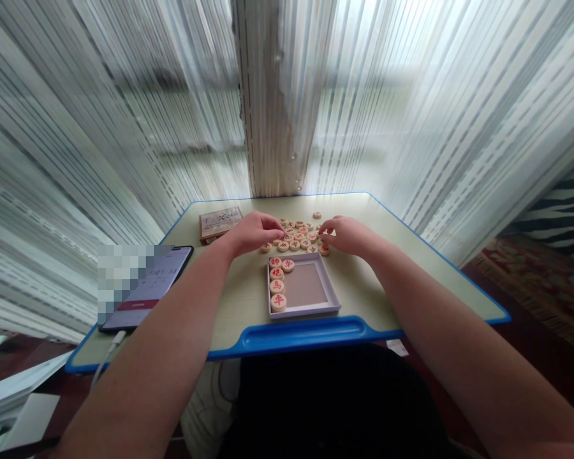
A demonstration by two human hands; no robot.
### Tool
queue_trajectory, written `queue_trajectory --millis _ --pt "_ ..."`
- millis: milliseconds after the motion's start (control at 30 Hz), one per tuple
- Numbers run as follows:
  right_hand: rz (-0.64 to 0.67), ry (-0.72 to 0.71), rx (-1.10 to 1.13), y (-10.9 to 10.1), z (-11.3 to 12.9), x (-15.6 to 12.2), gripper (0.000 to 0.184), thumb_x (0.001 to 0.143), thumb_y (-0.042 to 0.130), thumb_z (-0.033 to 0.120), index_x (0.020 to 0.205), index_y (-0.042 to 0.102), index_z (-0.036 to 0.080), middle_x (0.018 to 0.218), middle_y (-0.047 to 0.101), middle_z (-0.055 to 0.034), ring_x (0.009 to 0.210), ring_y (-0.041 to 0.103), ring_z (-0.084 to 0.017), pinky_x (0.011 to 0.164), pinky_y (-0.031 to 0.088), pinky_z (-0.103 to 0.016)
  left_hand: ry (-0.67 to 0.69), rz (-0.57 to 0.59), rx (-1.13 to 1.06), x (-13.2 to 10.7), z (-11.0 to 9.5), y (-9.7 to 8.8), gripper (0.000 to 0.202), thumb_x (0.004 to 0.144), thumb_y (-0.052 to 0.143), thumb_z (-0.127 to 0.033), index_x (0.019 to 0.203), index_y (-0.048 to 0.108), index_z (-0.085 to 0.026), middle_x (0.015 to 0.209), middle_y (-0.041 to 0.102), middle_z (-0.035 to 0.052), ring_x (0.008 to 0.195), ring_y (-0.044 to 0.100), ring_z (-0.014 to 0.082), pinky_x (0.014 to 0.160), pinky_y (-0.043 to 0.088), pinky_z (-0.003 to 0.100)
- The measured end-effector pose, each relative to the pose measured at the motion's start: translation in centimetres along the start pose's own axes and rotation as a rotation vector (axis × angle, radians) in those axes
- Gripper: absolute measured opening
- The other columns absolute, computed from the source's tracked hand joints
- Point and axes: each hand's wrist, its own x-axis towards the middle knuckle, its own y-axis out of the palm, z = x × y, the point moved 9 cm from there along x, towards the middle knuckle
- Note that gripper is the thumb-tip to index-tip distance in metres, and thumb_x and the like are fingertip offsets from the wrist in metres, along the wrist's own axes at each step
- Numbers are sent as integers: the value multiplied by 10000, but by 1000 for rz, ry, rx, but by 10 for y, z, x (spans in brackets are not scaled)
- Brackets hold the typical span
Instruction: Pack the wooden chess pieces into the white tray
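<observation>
Loose round wooden Chinese chess pieces (295, 245) with red or dark characters lie clustered on the table between my hands. My left hand (257, 231) rests at the cluster's left side, fingers curved and thumb apart, its tips beside the pieces. At the right side, my right hand (343, 233) has bent, parted fingers at the edge pieces; whether one is lightly touched is hard to see. Nearer me is a shallow white box (332, 294). Red-character pieces (277, 287) line its left wall, with another red piece (287, 264) by its far wall.
A printed box lid (220, 220) lies at the far left. A phone (148, 290) with a white cable (110, 354) stands at the left edge. One piece (317, 215) sits apart at the back. The table (402, 280) has a blue rim; striped curtains (172, 95) hang behind.
</observation>
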Motion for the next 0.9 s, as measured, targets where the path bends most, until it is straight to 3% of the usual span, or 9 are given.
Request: queue_trajectory --millis 200,433,667,900 --pt "-22 -10 26 1 3 2 259 782 498 224 955 691 238 1010 652 -64 852 601 -186 744 439 -266 12 18 -5 2 2 2 274 670 629 -350 816 704 -131 750 702 50 655 598 138 595 424 241" --pt "-39 80 49 6 -3 8 275 775 531 406 903 684 218 925 693 -59 784 605 -191 634 430 -263 5 18 7 2 4 3 276 671 628 -357 815 704 -135 763 707 52 672 606 146 598 428 243" --pt "-54 60 139 6 1 10 233 762 547 278 938 689 221 971 696 -32 846 614 -182 709 437 -252 3 13 7 2 4 1 272 664 630 -357 809 706 -140 743 702 41 660 601 140 592 424 235" --pt "-67 63 143 1 1 7 257 762 547 285 961 681 194 978 696 -58 842 619 -194 723 448 -270 -1 19 23 2 4 3 275 666 625 -369 806 706 -147 745 701 39 653 594 138 584 417 236"
